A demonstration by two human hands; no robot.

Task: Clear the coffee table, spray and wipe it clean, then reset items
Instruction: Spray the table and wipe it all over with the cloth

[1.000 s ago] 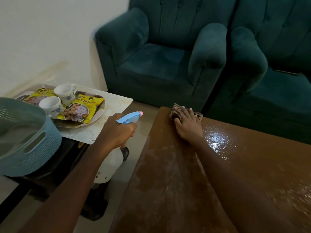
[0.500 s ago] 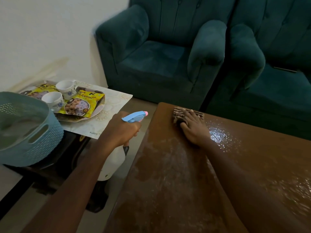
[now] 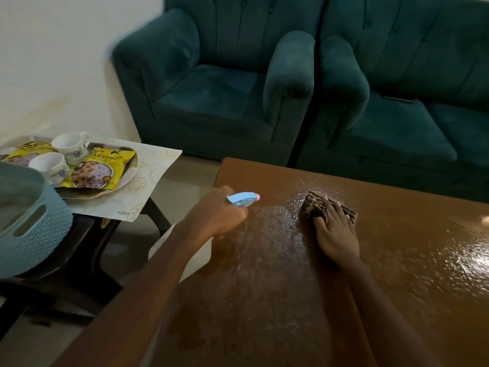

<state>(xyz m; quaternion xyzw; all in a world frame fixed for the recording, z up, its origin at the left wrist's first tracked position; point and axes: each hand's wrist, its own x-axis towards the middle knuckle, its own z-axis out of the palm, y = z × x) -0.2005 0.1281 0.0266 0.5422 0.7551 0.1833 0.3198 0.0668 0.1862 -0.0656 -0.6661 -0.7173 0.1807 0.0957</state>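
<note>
The brown wooden coffee table (image 3: 397, 274) fills the lower right, its top wet and glistening with droplets. My right hand (image 3: 336, 231) presses flat on a striped brown cloth (image 3: 315, 205) near the table's far left part. My left hand (image 3: 217, 215) grips a spray bottle with a light blue head and pink nozzle (image 3: 243, 200), held over the table's left edge and pointing right; its white body is mostly hidden under my arm.
A side table with a patterned mat (image 3: 148, 181) stands at left, bearing a tray (image 3: 124, 181) with two white cups (image 3: 50, 165) and yellow snack packets (image 3: 98, 168). A blue woven basket (image 3: 31, 229) sits in front of it. Teal armchairs (image 3: 225, 96) stand behind.
My right hand has slid the cloth to the right and nearer along the table. My left hand with the spray bottle has moved right, over the table's edge.
</note>
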